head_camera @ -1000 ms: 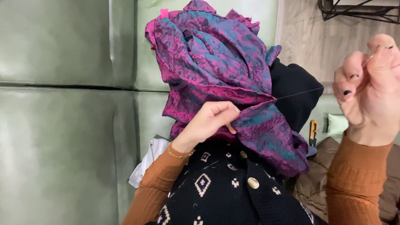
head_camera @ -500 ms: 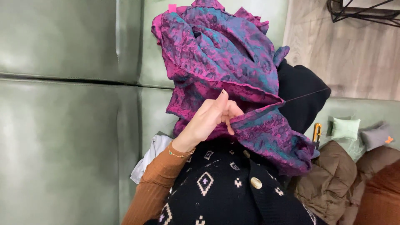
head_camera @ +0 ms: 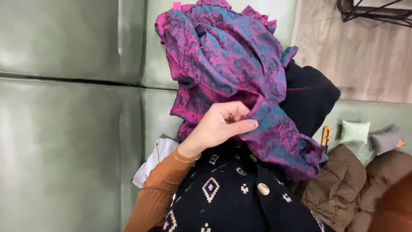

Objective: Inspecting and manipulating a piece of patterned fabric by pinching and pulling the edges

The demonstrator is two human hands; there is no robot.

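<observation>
Purple-teal patterned fabric edge lies pinched inside the left hand grip.

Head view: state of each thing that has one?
Left hand: closed, pinching the cloth edge.
Purple-teal cloth: crumpled, bunched on the lap.
Black cardigan: buttoned at the gold button.
Brown jacket: crumpled on the sofa.
Right hand: out of view.
</observation>
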